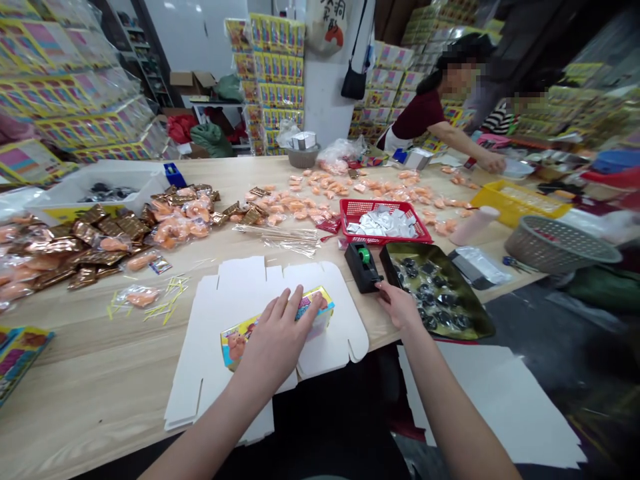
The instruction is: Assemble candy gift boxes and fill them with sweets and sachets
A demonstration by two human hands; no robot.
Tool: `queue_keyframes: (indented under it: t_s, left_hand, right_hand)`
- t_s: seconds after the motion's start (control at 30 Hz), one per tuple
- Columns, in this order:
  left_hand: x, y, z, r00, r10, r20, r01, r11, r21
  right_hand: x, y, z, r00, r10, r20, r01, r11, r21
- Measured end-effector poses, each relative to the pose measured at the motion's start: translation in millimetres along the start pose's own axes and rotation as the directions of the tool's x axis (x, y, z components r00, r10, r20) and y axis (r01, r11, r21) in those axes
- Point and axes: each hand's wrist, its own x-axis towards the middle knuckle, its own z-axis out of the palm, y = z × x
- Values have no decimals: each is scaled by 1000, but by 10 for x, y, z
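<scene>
My left hand [283, 330] lies flat with fingers stretched over a small colourful printed box [235, 343], partly hiding it. Under the box are flat white cardboard sheets [200, 373] with cut slots, stacked at the table's front edge. My right hand [397, 303] reaches the front end of a black tape dispenser [356, 270] that holds a green-cored roll. Thumb and forefinger are pinched together at its cutting edge; any tape between them is too small to make out. Right beside that hand stands a dark tray [475, 317] of black round pieces in clear wrapping.
A red basket [427, 237] holds silver packets. Orange wrapped pieces [320, 183] and brown packets [120, 230] spread over the table [90, 373]. Yellow sticks [175, 300] lie at left. A grey basket [563, 257] stands right. Across the table, a co-worker [430, 110] reaches toward containers.
</scene>
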Motion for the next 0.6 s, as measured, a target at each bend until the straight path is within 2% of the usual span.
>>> queue_keyframes:
  t_s: [0.2,0.43,0.53,0.6]
  left_hand:
    - [-14,12,26,997,21,-70,-19,999,35]
    - [-1,19,43,995,20,-98,-15,999,51]
    - [4,10,65,994,28,-108,-24,999,43]
    - [4,7,73,994,28,-106,-25,999,34]
  right_hand:
    - [-137,36,-52,995,100,-24,-98,992,80]
    - [-31,-214,-41,968,241,63,-245,968,57]
    - [-18,-254,-40,963,255,90,-260,964,52]
    - [-30,-233,-25,971,221,88,-227,972,66]
